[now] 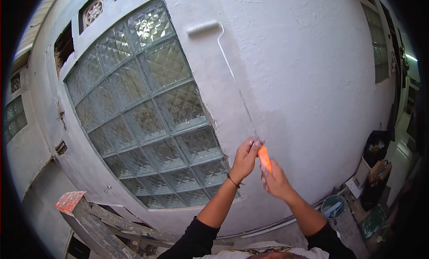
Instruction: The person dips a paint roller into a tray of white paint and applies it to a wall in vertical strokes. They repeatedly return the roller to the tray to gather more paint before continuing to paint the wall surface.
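A paint roller with a long thin wire frame and an orange handle rests its sleeve on the white wall, just right of the glass-block window. My left hand is closed around the wire at the top of the handle. Lower down, my right hand wraps the orange grip. Around the roller's path, a damp-looking greyish strip shows on the wall. The palm sides of both hands are partly hidden.
A worn wooden ladder with a red top stands at lower left. Right of my arm, a bucket sits on the floor by the wall. Beyond it are a black bag and a green tray.
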### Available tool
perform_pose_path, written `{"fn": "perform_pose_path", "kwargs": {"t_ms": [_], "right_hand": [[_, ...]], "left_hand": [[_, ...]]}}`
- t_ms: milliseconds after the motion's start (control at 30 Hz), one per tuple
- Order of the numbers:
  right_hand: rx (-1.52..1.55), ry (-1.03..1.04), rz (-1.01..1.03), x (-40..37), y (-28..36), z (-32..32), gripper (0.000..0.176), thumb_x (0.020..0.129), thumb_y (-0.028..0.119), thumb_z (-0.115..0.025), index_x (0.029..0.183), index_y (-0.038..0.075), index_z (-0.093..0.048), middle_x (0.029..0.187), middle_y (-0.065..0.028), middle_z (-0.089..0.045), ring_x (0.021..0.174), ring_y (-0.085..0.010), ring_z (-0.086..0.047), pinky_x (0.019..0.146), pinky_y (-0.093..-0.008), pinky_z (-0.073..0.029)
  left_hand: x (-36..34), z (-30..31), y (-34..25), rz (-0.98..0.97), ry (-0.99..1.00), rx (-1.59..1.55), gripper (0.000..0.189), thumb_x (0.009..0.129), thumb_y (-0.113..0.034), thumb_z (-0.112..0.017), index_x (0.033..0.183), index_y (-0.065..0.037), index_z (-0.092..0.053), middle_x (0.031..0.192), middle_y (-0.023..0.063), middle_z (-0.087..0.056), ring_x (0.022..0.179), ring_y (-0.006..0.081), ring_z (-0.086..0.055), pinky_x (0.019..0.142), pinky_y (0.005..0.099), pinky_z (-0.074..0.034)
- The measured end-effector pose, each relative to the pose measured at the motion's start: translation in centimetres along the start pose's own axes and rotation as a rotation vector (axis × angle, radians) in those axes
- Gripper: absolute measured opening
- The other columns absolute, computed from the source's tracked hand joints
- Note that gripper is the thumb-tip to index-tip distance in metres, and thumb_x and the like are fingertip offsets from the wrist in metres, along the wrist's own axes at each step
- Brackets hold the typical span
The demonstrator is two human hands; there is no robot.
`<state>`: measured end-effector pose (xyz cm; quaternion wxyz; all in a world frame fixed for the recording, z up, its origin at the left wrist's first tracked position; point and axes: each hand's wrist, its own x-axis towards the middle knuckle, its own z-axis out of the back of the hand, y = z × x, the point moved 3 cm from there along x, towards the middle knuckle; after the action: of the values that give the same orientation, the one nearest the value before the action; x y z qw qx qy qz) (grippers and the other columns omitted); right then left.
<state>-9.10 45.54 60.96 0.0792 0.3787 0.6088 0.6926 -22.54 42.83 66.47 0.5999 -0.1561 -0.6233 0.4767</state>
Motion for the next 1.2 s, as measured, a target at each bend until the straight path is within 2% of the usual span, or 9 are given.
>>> {"fn": "perform_pose_path", "kwargs": {"t_ms": [167,233,300,400,600,767,867,1100,1200], "right_hand": [[0.022,-0.025,0.031,4.4,5.7,-0.3,0.018,0.097,0.020,-0.043,0.098,0.002,-0.048,0.065,-0.0012,-0.050,0.049,-0.0078,-0.046,0.045,-0.0259,-0.040],[-0.052,-0.050,0.118,3.9,3.0,-0.5,0.021,0.099,0.024,-0.042,0.100,0.003,-0.047,0.066,-0.0001,-0.048,0.048,-0.0059,-0.043,0.042,-0.0232,-0.038],[-0.136,-0.066,0.204,1.9,0.6,-0.8,0.024,0.100,0.027,-0.040,0.102,0.004,-0.045,0.066,0.0010,-0.046,0.046,-0.0039,-0.040,0.040,-0.0205,-0.036],[-0.066,-0.058,-0.006,-1.1,0.1,-1.4,0.023,0.097,0.021,-0.044,0.105,0.000,-0.049,0.065,-0.0003,-0.050,0.049,-0.0065,-0.045,0.045,-0.0252,-0.039],[0.000,0.004,0.045,4.3,5.2,-1.8,0.030,0.100,0.031,-0.040,0.112,0.005,-0.046,0.066,0.0011,-0.046,0.045,-0.0045,-0.040,0.039,-0.0207,-0.036],[-0.015,-0.012,0.054,0.9,1.0,-2.1,0.029,0.100,0.031,-0.039,0.113,0.005,-0.046,0.066,0.0007,-0.046,0.045,-0.0047,-0.041,0.039,-0.0201,-0.036],[-0.032,-0.015,0.029,-2.2,-1.4,-2.2,0.028,0.100,0.030,-0.039,0.112,0.006,-0.045,0.066,0.0004,-0.046,0.045,-0.0048,-0.041,0.039,-0.0201,-0.036],[-0.015,-0.008,0.018,3.6,4.1,-0.5,0.027,0.099,0.028,-0.044,0.103,0.001,-0.047,0.071,-0.0010,-0.051,0.050,-0.0057,-0.045,0.044,-0.0225,-0.038],[-0.072,-0.005,0.111,7.8,8.4,0.0,0.028,0.098,0.032,-0.044,0.093,0.004,-0.045,0.063,-0.0005,-0.046,0.045,-0.0070,-0.043,0.039,-0.0237,-0.036]], "left_hand": [[0.1,-0.3,-1.8,-0.075,-0.005,-0.198,0.035,0.100,-0.021,-0.043,0.128,0.001,-0.041,0.116,0.0071,-0.052,0.106,0.0126,-0.049,0.094,0.0276,-0.040],[-1.3,-0.3,-1.5,-0.098,-0.041,-0.136,0.040,0.101,-0.020,-0.042,0.133,0.002,-0.037,0.121,0.0102,-0.049,0.112,0.0153,-0.048,0.098,0.0287,-0.038],[-3.0,-0.1,0.4,-0.030,-0.024,-0.164,0.041,0.100,-0.021,-0.042,0.134,0.001,-0.035,0.123,0.0111,-0.049,0.113,0.0159,-0.048,0.097,0.0296,-0.039],[-4.8,0.4,2.8,0.140,-0.014,-0.194,0.045,0.100,-0.024,-0.043,0.136,0.000,-0.033,0.126,0.0125,-0.048,0.114,0.0173,-0.048,0.091,0.0317,-0.045],[-2.7,0.3,-1.2,0.043,-0.006,-0.233,0.043,0.100,-0.029,-0.041,0.133,-0.002,-0.037,0.118,0.0052,-0.050,0.109,0.0133,-0.049,0.090,0.0288,-0.043],[-4.4,0.1,0.7,-0.066,0.008,-0.161,0.041,0.100,-0.023,-0.042,0.133,0.001,-0.036,0.110,0.0062,-0.050,0.096,0.0105,-0.048,0.084,0.0250,-0.043],[-6.5,-0.2,3.9,0.100,0.140,-0.214,0.043,0.100,-0.025,-0.041,0.134,0.000,-0.034,0.114,0.0068,-0.049,0.099,0.0124,-0.048,0.086,0.0274,-0.043],[-6.6,-0.4,1.4,0.137,0.127,-0.284,0.048,0.101,-0.032,-0.038,0.136,-0.001,-0.030,0.123,0.0125,-0.047,0.107,0.0184,-0.052,0.089,0.0328,-0.044],[-7.0,0.1,0.6,0.164,0.138,-0.210,0.059,0.099,-0.043,-0.039,0.139,-0.001,-0.030,0.129,0.0159,-0.046,0.112,0.0232,-0.053,0.091,0.0331,-0.043]]}}
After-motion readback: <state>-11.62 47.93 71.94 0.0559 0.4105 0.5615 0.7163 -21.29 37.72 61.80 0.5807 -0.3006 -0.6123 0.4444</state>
